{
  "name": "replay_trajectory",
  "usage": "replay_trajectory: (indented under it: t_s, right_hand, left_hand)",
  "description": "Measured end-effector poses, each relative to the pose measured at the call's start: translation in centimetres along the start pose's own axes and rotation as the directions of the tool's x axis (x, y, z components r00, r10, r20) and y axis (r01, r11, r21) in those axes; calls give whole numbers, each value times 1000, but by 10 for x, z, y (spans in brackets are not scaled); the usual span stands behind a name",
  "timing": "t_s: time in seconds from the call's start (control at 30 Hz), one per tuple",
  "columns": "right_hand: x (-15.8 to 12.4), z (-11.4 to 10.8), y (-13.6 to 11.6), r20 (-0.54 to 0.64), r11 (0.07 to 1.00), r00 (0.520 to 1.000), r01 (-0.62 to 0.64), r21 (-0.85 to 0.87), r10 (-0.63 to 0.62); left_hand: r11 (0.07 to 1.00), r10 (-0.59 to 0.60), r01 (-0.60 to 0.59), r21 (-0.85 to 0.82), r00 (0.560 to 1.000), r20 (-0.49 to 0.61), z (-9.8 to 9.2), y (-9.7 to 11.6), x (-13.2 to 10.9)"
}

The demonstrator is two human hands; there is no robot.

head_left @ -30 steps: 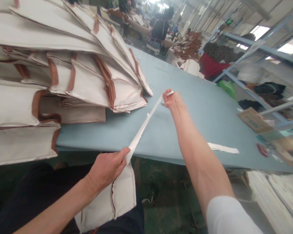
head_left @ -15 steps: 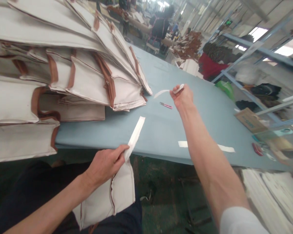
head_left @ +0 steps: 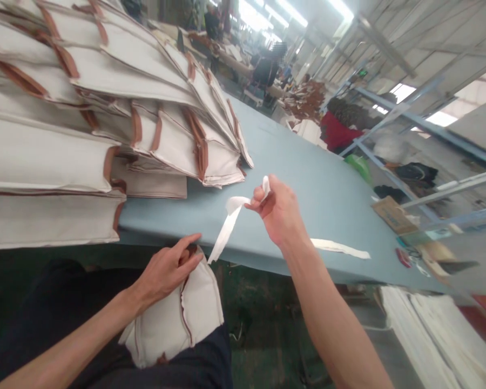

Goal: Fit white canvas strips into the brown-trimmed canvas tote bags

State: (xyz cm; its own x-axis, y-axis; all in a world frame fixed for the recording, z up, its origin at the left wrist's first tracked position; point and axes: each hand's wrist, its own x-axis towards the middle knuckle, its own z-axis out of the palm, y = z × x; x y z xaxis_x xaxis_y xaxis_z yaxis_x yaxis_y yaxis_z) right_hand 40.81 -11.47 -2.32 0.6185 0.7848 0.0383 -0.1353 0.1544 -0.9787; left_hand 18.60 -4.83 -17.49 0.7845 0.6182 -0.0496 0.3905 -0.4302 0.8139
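Observation:
My right hand [head_left: 277, 208] is closed on a white strip [head_left: 227, 229], held over the table's front edge. One end sticks up above the fingers, and the longer part bends down toward my left hand [head_left: 168, 273]. That hand's lower fingers curl at the top edge of a cream fabric piece [head_left: 202, 308] with dark seam edging, lying on my lap. Its index finger is stretched out and raised, just apart from the strip's lower end. Part of the fabric's upper edge is hidden by the fingers. Another white strip [head_left: 340, 247] lies on the table, partly behind my right forearm.
A large pile of cream fabric pieces with brown edging [head_left: 154, 135] covers the left of the blue-grey table [head_left: 308, 162]. A cardboard box [head_left: 392, 215] and a red object [head_left: 403, 257] sit at the right end. White stacked material [head_left: 429, 324] stands below right; shelving [head_left: 389, 156] rises behind.
My right hand has come nearer and to the left with its strip. My left index finger has lifted from the strip it pinched. The small snips are no longer visible.

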Motion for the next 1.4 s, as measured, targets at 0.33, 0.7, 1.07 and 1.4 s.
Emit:
replay_trajectory:
  t_s: [0.33,0.7,1.07,1.4]
  right_hand:
    - [-78,107,-12,320,990,947,-81,117,40]
    - [-94,112,28,226,911,936,-324,256,270]
    - [-118,102,63,227,787,861,-509,348,456]
    - [-122,78,100,80,906,990,-75,-418,119]
  left_hand:
    - [957,-49,-7,-290,981,-186,-23,9,-46]
    - [901,-104,-125,-416,869,-485,-61,12,-108]
    - [904,-128,-127,-407,830,-543,-64,14,-122]
    - [930,165,-297,-214,862,-480,-77,34,-124]
